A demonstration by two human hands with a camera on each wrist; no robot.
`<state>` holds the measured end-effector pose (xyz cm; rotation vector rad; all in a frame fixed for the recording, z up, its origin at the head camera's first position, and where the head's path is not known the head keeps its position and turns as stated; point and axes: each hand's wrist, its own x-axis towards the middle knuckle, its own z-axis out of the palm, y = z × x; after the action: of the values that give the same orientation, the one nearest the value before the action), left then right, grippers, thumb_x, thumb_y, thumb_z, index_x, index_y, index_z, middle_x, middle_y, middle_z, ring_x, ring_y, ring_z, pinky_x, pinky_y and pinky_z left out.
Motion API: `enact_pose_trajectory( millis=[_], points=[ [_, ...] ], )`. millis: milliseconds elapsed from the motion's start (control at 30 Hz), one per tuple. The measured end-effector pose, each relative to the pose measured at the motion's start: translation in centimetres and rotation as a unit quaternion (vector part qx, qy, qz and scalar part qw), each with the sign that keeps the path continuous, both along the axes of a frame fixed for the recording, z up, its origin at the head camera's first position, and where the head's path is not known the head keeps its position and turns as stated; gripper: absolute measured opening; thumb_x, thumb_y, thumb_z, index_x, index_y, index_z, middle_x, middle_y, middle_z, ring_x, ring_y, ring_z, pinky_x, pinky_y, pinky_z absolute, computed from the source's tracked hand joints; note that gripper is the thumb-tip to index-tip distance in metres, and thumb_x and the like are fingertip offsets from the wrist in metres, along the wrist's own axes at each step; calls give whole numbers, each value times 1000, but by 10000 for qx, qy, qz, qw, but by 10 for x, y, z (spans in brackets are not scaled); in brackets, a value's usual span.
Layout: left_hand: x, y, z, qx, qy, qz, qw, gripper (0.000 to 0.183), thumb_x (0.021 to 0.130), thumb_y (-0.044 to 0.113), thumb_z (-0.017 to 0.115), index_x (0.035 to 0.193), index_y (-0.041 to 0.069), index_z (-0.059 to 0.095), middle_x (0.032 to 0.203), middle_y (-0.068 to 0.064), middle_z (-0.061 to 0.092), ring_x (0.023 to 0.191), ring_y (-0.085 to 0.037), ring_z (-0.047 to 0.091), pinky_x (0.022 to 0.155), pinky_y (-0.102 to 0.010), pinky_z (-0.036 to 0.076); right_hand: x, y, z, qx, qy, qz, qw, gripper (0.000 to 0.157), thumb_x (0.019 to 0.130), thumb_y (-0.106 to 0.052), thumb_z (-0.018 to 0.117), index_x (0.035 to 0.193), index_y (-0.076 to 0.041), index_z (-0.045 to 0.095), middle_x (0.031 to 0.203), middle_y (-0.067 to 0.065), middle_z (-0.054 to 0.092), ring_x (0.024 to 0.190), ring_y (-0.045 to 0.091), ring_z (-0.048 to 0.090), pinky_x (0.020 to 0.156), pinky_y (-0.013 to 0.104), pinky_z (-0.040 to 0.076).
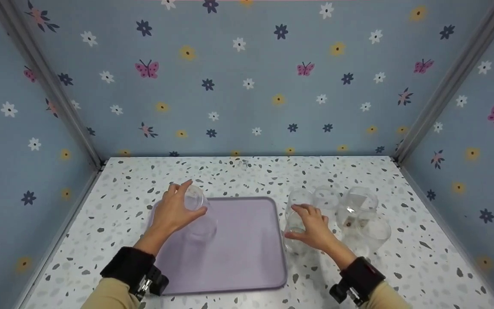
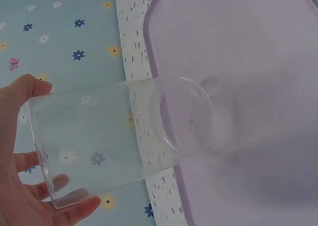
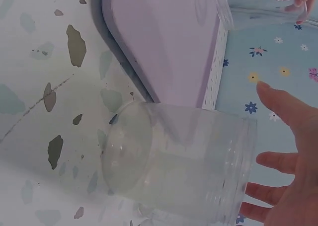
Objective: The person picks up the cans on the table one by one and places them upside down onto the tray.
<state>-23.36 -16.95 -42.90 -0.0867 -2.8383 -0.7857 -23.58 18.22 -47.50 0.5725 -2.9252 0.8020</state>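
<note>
My left hand (image 1: 176,210) grips a clear cup (image 2: 94,141) by its upper rim, thumb on one side and fingers on the other. That cup stands upright over the left part of the lilac tray (image 1: 247,253), its round base close to the tray's surface. To the right of the tray, my right hand (image 1: 313,227) is spread around the top of another clear cup (image 3: 184,161). In the right wrist view the thumb stands apart from this cup, and the other fingertips are right at its rim.
Several more clear cups (image 1: 375,231) stand close together beyond and right of my right hand, overlapping in the head view. The speckled white tabletop (image 1: 418,266) runs back to a blue flowered wall (image 1: 247,98), with similar panels at both sides.
</note>
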Motion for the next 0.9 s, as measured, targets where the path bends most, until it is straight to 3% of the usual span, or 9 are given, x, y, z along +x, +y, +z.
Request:
enact_pose_trajectory(
  millis=[267, 900],
  points=[
    [-10, -5, 1, -309, -23, 49, 9995, 78, 66, 44, 67, 130, 8, 41, 111, -22, 41, 95, -36, 46, 67, -50, 44, -2, -2, 2, 324, -196, -253, 9990, 81, 64, -39, 76, 130, -9, 42, 130, 22, 35, 117, 38, 30, 81, 56, 27],
    [-32, -24, 3, -571, -451, 434, 9964, 86, 66, 46, 66, 133, 3, 35, 113, -28, 40, 98, -43, 46, 72, -53, 43, -7, -5, 1, 569, -568, -311, 9963, 85, 62, -31, 80, 132, -9, 38, 132, 23, 33, 116, 45, 31, 81, 64, 28]
  ],
)
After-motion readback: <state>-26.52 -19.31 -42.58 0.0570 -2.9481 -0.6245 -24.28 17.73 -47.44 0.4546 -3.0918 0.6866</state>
